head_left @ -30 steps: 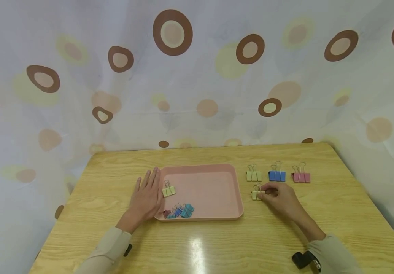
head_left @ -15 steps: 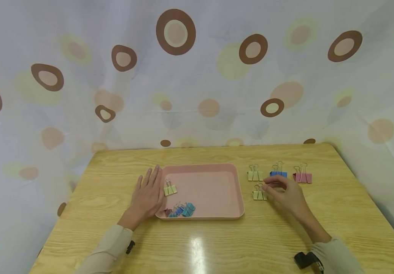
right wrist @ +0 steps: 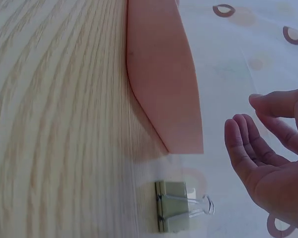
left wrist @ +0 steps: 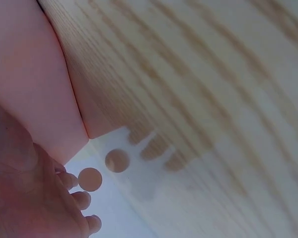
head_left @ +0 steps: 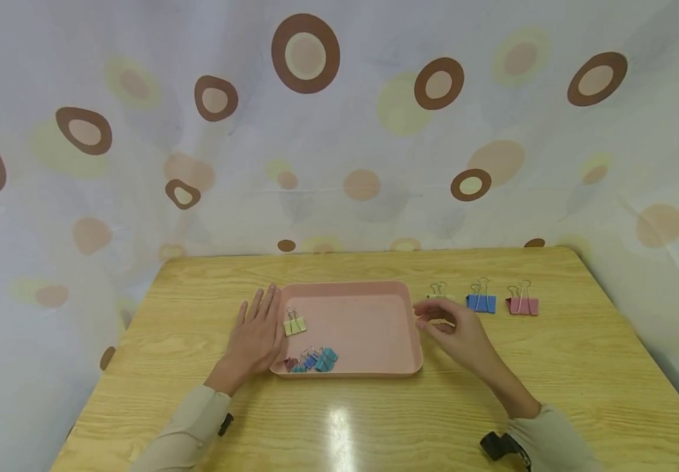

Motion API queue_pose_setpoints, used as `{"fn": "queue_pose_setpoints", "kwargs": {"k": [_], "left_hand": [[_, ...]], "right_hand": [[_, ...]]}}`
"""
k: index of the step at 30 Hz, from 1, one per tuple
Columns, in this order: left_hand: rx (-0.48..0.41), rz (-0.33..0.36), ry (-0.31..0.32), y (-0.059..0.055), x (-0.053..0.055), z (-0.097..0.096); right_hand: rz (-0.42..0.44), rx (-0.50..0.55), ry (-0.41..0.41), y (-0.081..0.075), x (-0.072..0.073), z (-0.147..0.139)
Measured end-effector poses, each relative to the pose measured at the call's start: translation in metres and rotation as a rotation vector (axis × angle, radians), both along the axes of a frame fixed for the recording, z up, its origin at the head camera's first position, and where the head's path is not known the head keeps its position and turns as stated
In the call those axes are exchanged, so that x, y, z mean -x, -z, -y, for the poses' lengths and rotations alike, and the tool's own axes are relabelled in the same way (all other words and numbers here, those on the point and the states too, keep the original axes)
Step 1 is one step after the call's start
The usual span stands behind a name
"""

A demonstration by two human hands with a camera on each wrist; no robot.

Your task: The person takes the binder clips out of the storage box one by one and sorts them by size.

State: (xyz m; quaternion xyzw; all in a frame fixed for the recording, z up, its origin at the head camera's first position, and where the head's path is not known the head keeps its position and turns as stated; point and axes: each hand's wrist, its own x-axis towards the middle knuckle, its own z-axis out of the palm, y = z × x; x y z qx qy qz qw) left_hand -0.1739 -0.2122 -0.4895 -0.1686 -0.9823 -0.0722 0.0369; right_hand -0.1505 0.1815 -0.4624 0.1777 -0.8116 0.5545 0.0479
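My left hand (head_left: 253,337) lies with straight fingers along the left side of a pink tray (head_left: 351,288). Beside the tray's right rim is my right hand (head_left: 460,331), its fingers loosely bent and a gap between thumb and fingertips; it holds nothing. Inside the tray are a yellow binder clip (head_left: 295,326) and, at the front left corner, a teal binder clip (head_left: 326,359) among several smaller ones. In the right wrist view a yellow binder clip (right wrist: 174,206) stands on the table below the hand. The right hand hides the front yellow clip in the head view.
A blue binder clip (head_left: 481,304) and a pink binder clip (head_left: 523,306) stand in a row right of the tray, with a partly covered yellow one at the row's left. A patterned curtain (head_left: 339,131) hangs behind the wooden table (head_left: 339,419).
My right hand has let go of the front yellow binder clip and moved left to the tray's right rim. The left hand has stayed at the tray's left side.
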Motion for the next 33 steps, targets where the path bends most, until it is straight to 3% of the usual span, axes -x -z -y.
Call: {"fn": "queue_pose_setpoints", "kwargs": {"k": [3, 14, 28, 33], "left_hand": [[0.013, -0.004, -0.001, -0.004, -0.001, -0.001], [0.018, -0.005, 0.000, -0.002, -0.003, 0.000], [-0.002, -0.014, 0.002, 0.003, 0.000, 0.000], [0.007, -0.008, -0.003, 0.002, 0.000, -0.001]], "right_hand": [[0.015, 0.017, -0.030, 0.001, 0.002, 0.010], [0.022, 0.080, -0.171, 0.014, 0.001, 0.052], [-0.007, -0.041, -0.276, 0.022, 0.008, 0.096], [0.033, -0.068, -0.338, 0.024, 0.007, 0.110]]}}
